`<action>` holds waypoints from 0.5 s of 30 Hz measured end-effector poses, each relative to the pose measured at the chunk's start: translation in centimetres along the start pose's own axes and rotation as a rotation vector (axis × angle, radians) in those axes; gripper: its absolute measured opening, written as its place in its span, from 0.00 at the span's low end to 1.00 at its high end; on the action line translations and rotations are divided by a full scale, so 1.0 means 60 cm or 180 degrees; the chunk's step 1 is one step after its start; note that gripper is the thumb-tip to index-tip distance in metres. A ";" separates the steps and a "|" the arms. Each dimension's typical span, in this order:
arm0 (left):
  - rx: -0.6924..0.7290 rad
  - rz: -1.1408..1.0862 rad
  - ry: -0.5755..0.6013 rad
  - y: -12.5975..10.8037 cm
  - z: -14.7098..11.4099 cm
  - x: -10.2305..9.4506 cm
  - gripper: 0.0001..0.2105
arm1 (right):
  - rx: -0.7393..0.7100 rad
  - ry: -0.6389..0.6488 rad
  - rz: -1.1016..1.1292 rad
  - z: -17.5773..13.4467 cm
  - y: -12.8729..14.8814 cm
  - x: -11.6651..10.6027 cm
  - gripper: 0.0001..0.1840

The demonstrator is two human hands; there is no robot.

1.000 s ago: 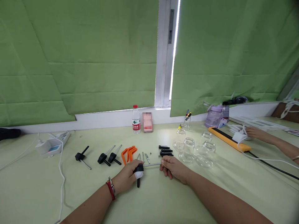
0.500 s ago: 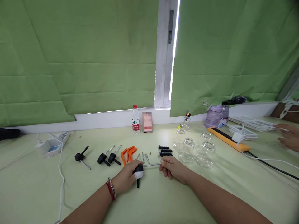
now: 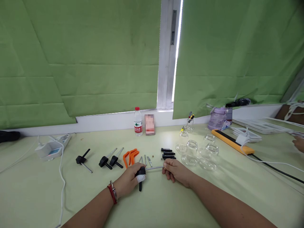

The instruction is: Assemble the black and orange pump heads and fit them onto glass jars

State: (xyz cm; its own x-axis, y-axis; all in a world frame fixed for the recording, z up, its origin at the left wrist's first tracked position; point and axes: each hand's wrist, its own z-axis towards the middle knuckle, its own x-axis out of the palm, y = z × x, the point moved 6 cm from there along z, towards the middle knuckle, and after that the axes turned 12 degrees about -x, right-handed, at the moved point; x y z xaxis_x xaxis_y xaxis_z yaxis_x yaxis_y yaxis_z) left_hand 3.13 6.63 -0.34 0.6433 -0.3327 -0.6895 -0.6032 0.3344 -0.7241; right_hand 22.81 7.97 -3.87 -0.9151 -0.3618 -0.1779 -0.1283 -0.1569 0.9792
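My left hand, white tape on one finger, is closed around a black round cap with a thin metal rod and a black tube. The rod points right and lies almost level. Its far end is pinched by my right hand, whose fingertips hide the tip. Just behind my left hand are orange bent handles and several small metal pins. Black pieces with springs lie beyond my right fingers. To the left rest three more black caps with rods.
Several clear glass jars stand at the right, near an orange power strip with cables. A water bottle and a small box stand by the wall. A white power strip sits left. Another person's hand shows far right.
My hands, the cap and the rod look the same as before. At the far right, the other person's hands have drawn back rightward and a white frame there has shifted.
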 end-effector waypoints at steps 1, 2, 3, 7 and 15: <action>-0.0015 0.0010 -0.0004 0.001 0.000 0.000 0.13 | 0.0005 0.0001 -0.0002 0.000 0.001 0.000 0.18; -0.0032 0.0016 -0.0008 0.002 0.000 0.000 0.13 | 0.0008 -0.0004 -0.0009 0.000 0.001 0.000 0.18; -0.0040 0.0021 -0.0017 0.002 -0.001 0.000 0.13 | 0.0006 -0.0019 -0.0018 -0.001 0.002 0.000 0.19; 0.0045 0.0091 -0.0139 -0.007 -0.006 -0.011 0.12 | -0.0034 -0.0095 0.0021 -0.001 0.000 -0.002 0.22; -0.0620 0.0122 -0.2712 0.046 -0.029 -0.164 0.17 | -0.0005 -0.0086 0.0099 0.001 -0.004 -0.002 0.25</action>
State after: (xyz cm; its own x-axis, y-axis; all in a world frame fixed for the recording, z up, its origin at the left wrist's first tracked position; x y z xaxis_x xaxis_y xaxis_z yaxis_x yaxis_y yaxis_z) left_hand -5.67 9.26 4.42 0.7075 0.4739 -0.5243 -0.6514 0.1495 -0.7439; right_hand 22.94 8.14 -4.10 -0.9287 -0.3416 -0.1445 -0.0989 -0.1475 0.9841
